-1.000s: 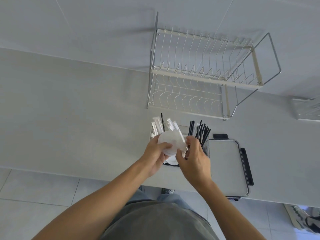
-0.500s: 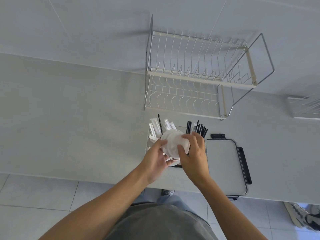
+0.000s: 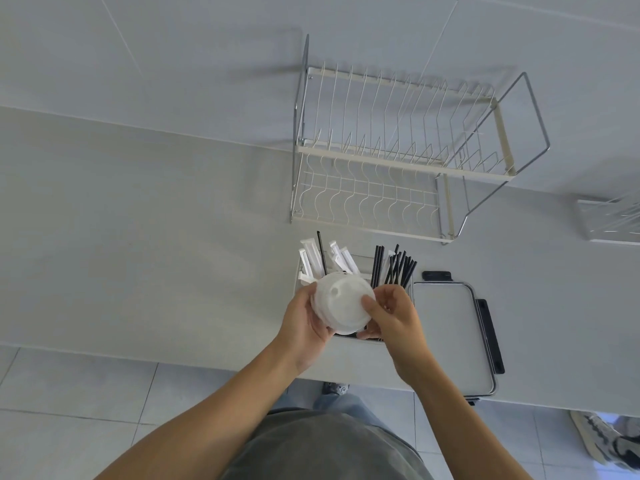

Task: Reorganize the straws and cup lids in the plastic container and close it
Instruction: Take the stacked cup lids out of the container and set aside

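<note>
Counter [image 3: 138, 237] edge, both hands grip lids [image 3: 341, 303] over container [image 3: 410, 289]

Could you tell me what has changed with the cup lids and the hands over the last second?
Both hands, the left hand and the right hand, have lifted the stack of cup lids up and tilted its top toward the camera, above the container. Both still grip the stack. The straws, the container lid and the dish rack stayed put.

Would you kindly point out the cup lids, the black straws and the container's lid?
cup lids [image 3: 341, 301], head view, top face of stack.
black straws [image 3: 398, 270], head view, mid-bundle.
container's lid [image 3: 446, 334], head view, flat centre.
</note>
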